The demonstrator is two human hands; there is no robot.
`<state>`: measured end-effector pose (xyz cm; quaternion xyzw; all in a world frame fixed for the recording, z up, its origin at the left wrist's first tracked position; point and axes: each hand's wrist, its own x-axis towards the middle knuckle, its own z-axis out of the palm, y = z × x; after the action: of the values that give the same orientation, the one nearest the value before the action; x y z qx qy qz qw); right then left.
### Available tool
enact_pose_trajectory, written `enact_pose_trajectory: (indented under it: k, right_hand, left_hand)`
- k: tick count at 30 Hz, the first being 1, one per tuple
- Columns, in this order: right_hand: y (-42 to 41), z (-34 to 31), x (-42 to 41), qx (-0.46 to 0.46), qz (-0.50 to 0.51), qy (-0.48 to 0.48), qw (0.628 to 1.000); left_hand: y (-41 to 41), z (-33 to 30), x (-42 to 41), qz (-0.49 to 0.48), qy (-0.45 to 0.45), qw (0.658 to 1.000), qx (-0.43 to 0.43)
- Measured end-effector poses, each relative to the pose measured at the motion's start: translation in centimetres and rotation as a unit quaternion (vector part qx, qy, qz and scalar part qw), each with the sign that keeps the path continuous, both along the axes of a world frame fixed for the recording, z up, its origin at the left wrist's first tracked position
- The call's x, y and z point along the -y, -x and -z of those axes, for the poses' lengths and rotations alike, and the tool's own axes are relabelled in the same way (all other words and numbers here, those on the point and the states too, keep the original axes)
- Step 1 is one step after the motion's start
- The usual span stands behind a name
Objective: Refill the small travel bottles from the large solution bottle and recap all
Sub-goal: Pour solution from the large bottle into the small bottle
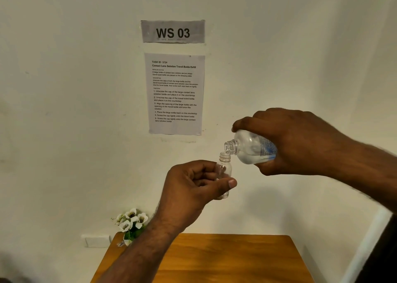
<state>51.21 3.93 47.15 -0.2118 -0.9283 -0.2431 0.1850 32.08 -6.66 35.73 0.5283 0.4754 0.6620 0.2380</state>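
Centre of the frame: left hand (pixel 193 186) curled round a small clear travel bottle (pixel 224 171), upright and uncapped, thumb pressed across its lower body. Right of centre: right hand (pixel 296 140) gripping the large solution bottle (pixel 251 147) from above, tilted neck-down to the left — open mouth just above and touching or nearly touching the small bottle's rim. Both held in the air above a wooden table (pixel 225 259) at the bottom. Lower left — white flowers (pixel 132 221). Upper centre on the wall: a "WS 03" sign (pixel 173 31) over a task sheet (pixel 175 93).
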Motion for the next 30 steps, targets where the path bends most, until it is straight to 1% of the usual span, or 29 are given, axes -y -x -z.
enact_pose_trajectory:
  k: [30]
  right_hand:
    - [0.3,-0.19,-0.06,0.008,-0.007,-0.001,1.0]
  left_hand:
    - [0.28,0.04,-0.09,-0.005,-0.003,1.0,-0.008]
